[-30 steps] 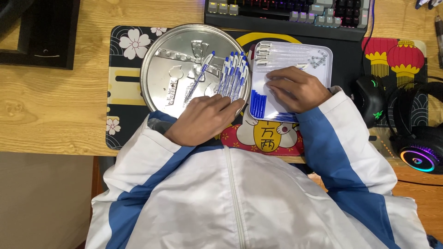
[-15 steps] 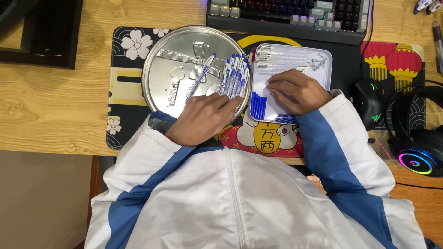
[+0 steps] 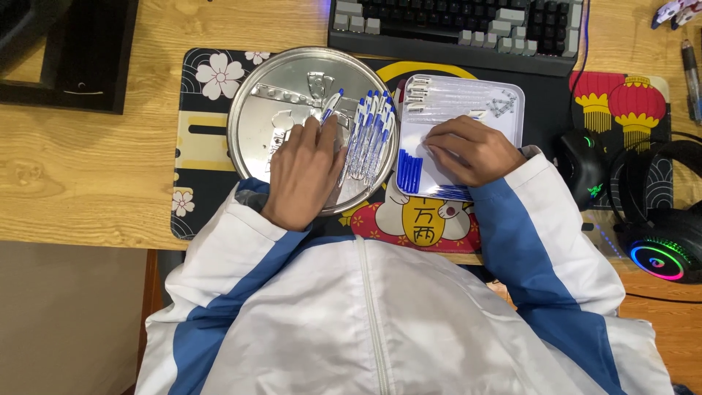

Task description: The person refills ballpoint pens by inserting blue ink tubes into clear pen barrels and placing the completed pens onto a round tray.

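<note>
A round metal tray (image 3: pixel 256 95) lies on a patterned desk mat (image 3: pixel 201 153). It holds a row of several white-and-blue pens (image 3: pixel 369 132) and one separate pen (image 3: pixel 333 104). My left hand (image 3: pixel 303 172) rests flat inside the tray, fingertips on the lower end of that separate pen. Right of it a white rectangular tray (image 3: pixel 512 99) holds clear pen barrels (image 3: pixel 453 95), small springs (image 3: pixel 501 106) and blue caps (image 3: pixel 409 172). My right hand (image 3: pixel 468 150) lies on the white tray with fingers curled down; anything under them is hidden.
A black keyboard (image 3: pixel 453 22) lies behind the trays. A black mouse (image 3: pixel 585 164) and headphones (image 3: pixel 658 249) with a glowing ring are at the right. A black stand base (image 3: pixel 66 58) sits at the far left on the wooden desk (image 3: pixel 73 183).
My left hand has slid from the round tray's near rim up into the tray, onto the separate pen. My right hand has stayed on the white tray, shifting slightly.
</note>
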